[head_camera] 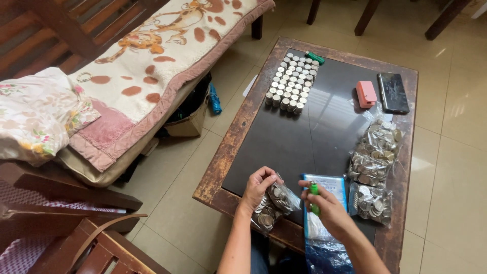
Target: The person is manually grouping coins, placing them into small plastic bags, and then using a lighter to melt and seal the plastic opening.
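Note:
My left hand (257, 187) grips the top of a small clear plastic bag of silver coins (274, 205) at the near edge of a dark wooden table (231, 147). My right hand (329, 209) holds a green lighter (314, 195) upright, close beside the bag's neck. Under my right hand lies a pack of clear plastic bags (324, 223) with a blue border. Two more filled coin bags lie to the right, a large one (374, 152) and a smaller one (373, 203).
Many short stacks of coins (293, 82) stand in rows at the table's far side, with a second green lighter (314, 57) behind them. A pink case (366, 94) and a dark phone (393, 91) lie at the far right. A blanket-covered bed (152, 66) and wooden chairs stand to the left.

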